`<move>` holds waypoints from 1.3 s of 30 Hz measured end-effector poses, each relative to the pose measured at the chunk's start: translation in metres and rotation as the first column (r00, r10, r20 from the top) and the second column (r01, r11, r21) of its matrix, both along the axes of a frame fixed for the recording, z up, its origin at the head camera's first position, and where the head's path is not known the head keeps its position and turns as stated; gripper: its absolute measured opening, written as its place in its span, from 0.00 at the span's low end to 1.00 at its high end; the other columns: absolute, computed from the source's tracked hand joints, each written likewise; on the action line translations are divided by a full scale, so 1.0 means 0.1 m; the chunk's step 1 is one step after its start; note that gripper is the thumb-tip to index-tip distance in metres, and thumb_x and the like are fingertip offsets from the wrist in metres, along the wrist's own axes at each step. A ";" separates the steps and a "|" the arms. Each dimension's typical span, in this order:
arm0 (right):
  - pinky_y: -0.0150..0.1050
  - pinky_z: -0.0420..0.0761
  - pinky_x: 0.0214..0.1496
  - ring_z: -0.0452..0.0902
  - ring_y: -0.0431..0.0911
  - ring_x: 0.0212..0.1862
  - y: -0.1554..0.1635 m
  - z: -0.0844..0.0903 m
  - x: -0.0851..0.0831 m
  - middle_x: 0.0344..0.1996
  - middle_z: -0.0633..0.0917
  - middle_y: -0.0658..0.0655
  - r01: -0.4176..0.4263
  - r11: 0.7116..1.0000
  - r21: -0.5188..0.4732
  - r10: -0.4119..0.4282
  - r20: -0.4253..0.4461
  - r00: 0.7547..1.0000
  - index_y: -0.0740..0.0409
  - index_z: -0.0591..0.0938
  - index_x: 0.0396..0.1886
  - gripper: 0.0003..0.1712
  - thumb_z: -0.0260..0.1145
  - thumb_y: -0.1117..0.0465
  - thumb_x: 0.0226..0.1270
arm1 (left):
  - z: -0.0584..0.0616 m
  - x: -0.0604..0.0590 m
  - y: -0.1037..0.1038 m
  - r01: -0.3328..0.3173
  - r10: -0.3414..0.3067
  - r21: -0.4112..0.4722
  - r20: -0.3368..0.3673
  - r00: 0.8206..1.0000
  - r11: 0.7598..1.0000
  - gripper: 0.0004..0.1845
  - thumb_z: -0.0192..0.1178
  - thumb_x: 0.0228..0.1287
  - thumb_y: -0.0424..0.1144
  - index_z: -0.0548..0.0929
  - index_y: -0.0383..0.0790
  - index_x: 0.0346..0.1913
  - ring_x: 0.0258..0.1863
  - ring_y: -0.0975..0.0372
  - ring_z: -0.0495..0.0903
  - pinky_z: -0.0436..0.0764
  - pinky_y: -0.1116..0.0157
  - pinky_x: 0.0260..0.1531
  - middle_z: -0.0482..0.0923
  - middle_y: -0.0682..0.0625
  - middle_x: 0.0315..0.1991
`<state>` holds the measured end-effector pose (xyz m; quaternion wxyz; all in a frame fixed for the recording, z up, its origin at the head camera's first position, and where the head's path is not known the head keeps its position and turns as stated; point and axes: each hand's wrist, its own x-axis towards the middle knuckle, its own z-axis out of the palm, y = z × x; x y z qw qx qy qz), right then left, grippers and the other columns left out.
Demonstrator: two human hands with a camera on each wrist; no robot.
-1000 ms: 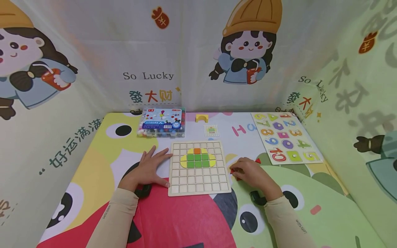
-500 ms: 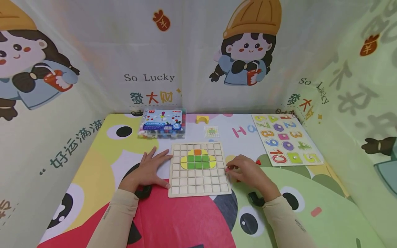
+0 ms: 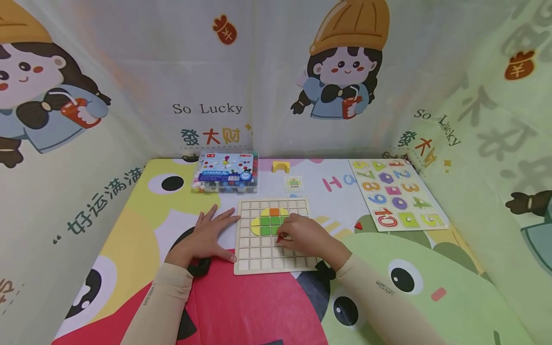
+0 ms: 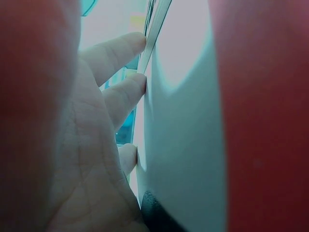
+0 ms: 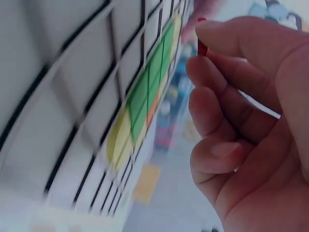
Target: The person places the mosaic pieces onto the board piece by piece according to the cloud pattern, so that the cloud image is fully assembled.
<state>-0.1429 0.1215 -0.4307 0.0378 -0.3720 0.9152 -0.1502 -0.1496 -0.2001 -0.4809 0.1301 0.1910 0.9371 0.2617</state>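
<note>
The red piece is sitting pinched in the right hand's fingertips, hovering over the grid board just below the green squares. The left hand is lying spread flat against the board's left edge, apparently steadying it.

A person's left hand lies flat on the counter, fingertips touching the left edge of a wooden grid board. The right hand hovers over the board, pinching a small red piece just below a cluster of green, yellow and orange tiles. Behind the board sit a clear bead box, a yellow arch block and a small pattern card; a number puzzle lies at right.
</note>
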 end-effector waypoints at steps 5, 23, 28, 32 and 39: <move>0.37 0.84 0.50 0.79 0.40 0.41 -0.24 -0.07 -0.04 0.35 0.89 0.47 -0.032 0.999 -0.007 0.032 0.044 0.999 0.51 0.92 0.41 0.05 0.77 0.58 0.68 | 0.01 0.00 -0.01 0.008 -0.008 0.006 -0.005 1.000 1.000 0.62 0.84 0.38 0.65 0.68 0.54 0.81 0.86 0.35 0.34 0.32 0.28 0.78 0.54 0.46 0.86; 0.32 0.83 0.45 0.76 0.37 0.37 -0.42 -0.23 -0.08 0.34 0.88 0.46 0.005 1.000 0.007 -0.005 0.080 0.997 0.51 0.92 0.40 0.04 0.77 0.57 0.69 | 0.01 0.00 -0.02 0.009 -0.009 0.003 -0.021 1.000 1.000 0.62 0.83 0.38 0.66 0.69 0.53 0.81 0.85 0.34 0.35 0.33 0.26 0.77 0.55 0.46 0.86; 0.31 0.81 0.43 0.74 0.37 0.36 -0.41 -0.23 -0.07 0.33 0.87 0.46 0.000 1.000 0.017 -0.001 0.063 0.998 0.51 0.93 0.41 0.05 0.78 0.58 0.68 | 0.02 0.01 -0.02 0.007 -0.007 0.005 -0.015 1.000 1.000 0.62 0.83 0.38 0.65 0.69 0.53 0.81 0.85 0.34 0.35 0.33 0.26 0.77 0.55 0.46 0.86; 0.31 0.79 0.42 0.73 0.38 0.36 -0.39 -0.20 -0.06 0.33 0.87 0.46 -0.009 1.000 0.019 0.008 0.052 0.999 0.51 0.93 0.41 0.05 0.78 0.58 0.68 | 0.01 0.01 -0.02 0.007 -0.007 0.003 -0.004 1.000 1.000 0.62 0.83 0.39 0.65 0.68 0.53 0.81 0.85 0.34 0.35 0.32 0.26 0.78 0.54 0.46 0.86; 0.38 0.84 0.49 0.80 0.39 0.40 -0.28 -0.04 -0.02 0.37 0.91 0.48 0.061 0.995 -0.076 -0.049 0.154 0.987 0.54 0.93 0.46 0.10 0.77 0.57 0.69 | 0.00 0.01 -0.02 0.005 -0.005 -0.004 -0.010 1.000 1.000 0.62 0.83 0.38 0.66 0.68 0.54 0.81 0.85 0.35 0.35 0.32 0.27 0.78 0.54 0.46 0.86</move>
